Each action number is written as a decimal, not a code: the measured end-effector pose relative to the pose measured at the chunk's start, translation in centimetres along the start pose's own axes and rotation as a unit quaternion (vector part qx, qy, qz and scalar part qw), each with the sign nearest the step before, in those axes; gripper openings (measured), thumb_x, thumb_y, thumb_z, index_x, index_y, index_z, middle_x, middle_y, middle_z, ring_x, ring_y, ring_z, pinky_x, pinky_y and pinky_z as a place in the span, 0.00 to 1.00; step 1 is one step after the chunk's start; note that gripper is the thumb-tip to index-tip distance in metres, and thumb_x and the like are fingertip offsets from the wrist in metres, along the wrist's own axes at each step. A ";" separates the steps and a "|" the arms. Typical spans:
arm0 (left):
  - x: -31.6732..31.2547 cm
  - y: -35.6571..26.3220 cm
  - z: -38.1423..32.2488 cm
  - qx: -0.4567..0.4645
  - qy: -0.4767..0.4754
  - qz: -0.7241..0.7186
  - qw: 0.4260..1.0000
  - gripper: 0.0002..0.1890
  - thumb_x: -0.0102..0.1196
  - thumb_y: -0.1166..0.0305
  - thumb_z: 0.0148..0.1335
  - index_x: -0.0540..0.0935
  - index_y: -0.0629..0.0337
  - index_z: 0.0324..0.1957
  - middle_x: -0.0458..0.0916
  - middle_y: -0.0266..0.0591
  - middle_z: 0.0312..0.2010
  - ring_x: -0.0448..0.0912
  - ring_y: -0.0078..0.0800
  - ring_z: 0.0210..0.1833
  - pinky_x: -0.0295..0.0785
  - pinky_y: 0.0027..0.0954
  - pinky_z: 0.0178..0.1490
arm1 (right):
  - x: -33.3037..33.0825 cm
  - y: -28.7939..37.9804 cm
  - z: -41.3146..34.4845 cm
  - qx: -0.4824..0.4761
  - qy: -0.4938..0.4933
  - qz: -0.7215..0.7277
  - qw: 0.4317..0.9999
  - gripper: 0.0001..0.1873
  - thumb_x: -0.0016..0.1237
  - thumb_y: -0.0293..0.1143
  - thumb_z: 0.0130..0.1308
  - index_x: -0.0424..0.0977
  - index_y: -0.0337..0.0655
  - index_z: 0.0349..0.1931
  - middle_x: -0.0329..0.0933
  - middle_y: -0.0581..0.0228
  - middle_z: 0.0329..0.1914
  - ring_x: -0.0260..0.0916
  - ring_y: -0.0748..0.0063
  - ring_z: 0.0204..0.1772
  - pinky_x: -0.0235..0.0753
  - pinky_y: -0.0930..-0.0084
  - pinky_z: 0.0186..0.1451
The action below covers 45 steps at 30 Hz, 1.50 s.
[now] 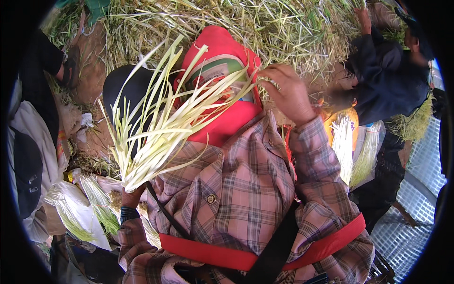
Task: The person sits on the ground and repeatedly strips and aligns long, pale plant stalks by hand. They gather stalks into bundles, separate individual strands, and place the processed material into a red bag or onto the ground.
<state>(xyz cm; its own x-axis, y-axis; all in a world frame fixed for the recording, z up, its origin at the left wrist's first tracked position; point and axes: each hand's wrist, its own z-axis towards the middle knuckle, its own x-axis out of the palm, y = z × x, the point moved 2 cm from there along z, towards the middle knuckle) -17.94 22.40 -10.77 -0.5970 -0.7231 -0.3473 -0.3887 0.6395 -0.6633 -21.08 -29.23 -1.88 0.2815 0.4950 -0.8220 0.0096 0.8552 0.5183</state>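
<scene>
A bundle of long pale yellow-green leafy stalks (159, 142), likely blanched chives, fans out across my lap. My left hand (133, 197) grips its white end at the lower left. At the upper right my right hand (283, 88) is raised, its thumb and forefinger close to the leaf tips; whether they pinch a tip cannot be told. Under the leaves a red cloth (221, 122) and a green and white printed sack (232, 67) cover my lap.
Loose leaves and straw (227, 21) are heaped ahead. Sorted bundles lie at the left (101, 204) and at the right (342, 145). A co-worker in dark clothes (390, 78) sits at the right; another person's dark sleeve (49, 53) shows at the left.
</scene>
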 end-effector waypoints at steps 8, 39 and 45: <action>0.9 -2.7 -0.9 0.008 0.005 0.058 0.998 0.16 0.55 0.74 0.51 0.75 0.64 0.45 0.79 0.39 0.37 0.76 0.28 0.38 0.70 0.28 0.42 | 3.5 2.2 2.6 0.019 0.036 0.026 0.999 0.07 0.45 0.33 0.56 0.72 0.45 0.35 0.73 0.62 0.26 0.72 0.60 0.30 0.72 0.68 0.32; 1.7 -3.2 -0.3 0.045 0.058 0.208 0.975 0.16 0.50 0.71 0.55 0.74 0.61 0.47 0.75 0.45 0.45 0.72 0.39 0.50 0.63 0.32 0.55 | 4.8 5.4 2.7 -0.070 0.197 0.109 0.972 0.10 0.42 0.36 0.57 0.72 0.49 0.39 0.74 0.64 0.31 0.72 0.59 0.33 0.72 0.66 0.32; 1.5 -1.4 -0.2 0.069 0.041 0.147 0.986 0.16 0.52 0.72 0.54 0.74 0.63 0.46 0.77 0.43 0.43 0.73 0.34 0.46 0.66 0.30 0.51 | 5.8 6.2 3.3 -0.077 0.343 0.120 0.928 0.10 0.42 0.38 0.56 0.74 0.50 0.36 0.75 0.65 0.31 0.72 0.60 0.34 0.71 0.66 0.34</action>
<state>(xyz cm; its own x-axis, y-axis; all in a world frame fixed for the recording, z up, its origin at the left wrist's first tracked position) -18.41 20.46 -10.26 -0.7263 -0.4846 -0.4875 -0.0943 0.7728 -0.6276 -16.18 -21.55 -2.67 -0.4206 0.6101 -0.6715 -0.1273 0.6931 0.7095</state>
